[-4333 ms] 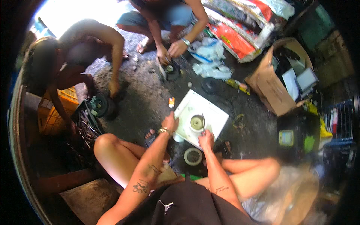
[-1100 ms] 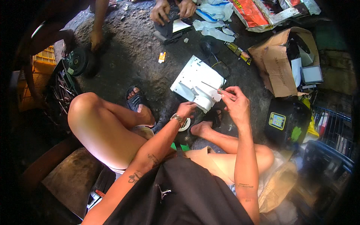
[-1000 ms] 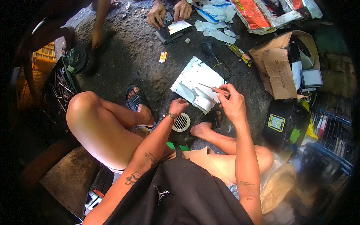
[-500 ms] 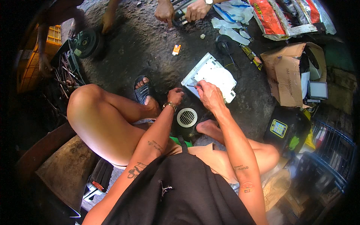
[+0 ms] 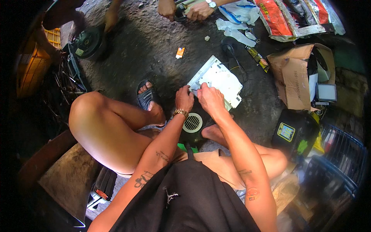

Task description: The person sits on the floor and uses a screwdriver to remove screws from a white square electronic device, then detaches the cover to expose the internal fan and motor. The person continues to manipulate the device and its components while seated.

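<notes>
A flat white housing (image 5: 221, 79) with a raised round part lies at an angle on the dark ground before me. My left hand (image 5: 184, 99) is closed at its near left edge, the fingertips curled against the border. Over the near part of the housing, my right hand (image 5: 210, 99) has its fingers bunched together. They are around a thin screwdriver-like tool, now mostly hidden by the fingers; its shaft showed better half a second ago. Just below my hands is a round white slatted vent grille (image 5: 193, 123), between my feet.
Across from me, another person's hands (image 5: 199, 11) work on a dark part. A black wheel-like disc (image 5: 88, 43) and metal scraps lie at left, beside an orange crate (image 5: 52, 38). On the right stand a cardboard box (image 5: 290, 77) and a black case (image 5: 295, 131). An orange packet (image 5: 180, 53) lies beyond my sandal.
My left hand has moved up and forward onto the housing's edge. My right hand has shifted slightly left and down, hiding more of the thin tool. The other person's hands have moved a little.
</notes>
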The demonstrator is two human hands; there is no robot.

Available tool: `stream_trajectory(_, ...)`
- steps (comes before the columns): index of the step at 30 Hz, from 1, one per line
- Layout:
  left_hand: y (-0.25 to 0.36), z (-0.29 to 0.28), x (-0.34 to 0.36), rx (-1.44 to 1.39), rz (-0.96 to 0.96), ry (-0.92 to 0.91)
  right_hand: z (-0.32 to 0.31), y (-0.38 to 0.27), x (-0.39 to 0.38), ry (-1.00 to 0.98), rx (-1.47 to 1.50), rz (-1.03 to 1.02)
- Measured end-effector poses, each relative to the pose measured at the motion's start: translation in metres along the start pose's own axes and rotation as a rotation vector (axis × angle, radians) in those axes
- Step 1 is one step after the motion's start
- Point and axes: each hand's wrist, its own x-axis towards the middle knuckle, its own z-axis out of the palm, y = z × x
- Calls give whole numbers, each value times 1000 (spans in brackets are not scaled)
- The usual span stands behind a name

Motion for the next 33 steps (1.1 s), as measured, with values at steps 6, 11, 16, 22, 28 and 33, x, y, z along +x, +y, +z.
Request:
stream_trajectory(6,26,-12,5,-94,92,-185,6,-7,6,-10,-105,-83)
stream_trajectory(11,16,-10,15,97,188,-208,-6,12,10,-41,-175,-347)
stream_trajectory(16,26,-16,7,75,194,-217,0,15,17,-186,5,-68)
stream_trajectory(22,28,-9,8,99,169,-133,10,3,63,-554,136,361)
stream_trajectory(28,1,0,11,67,126,-191,3,-12,56,-473,-717,-497)
stream_trajectory(33,21,-5,10,-118,116,-186,-21,-10,47,-459,-167,23)
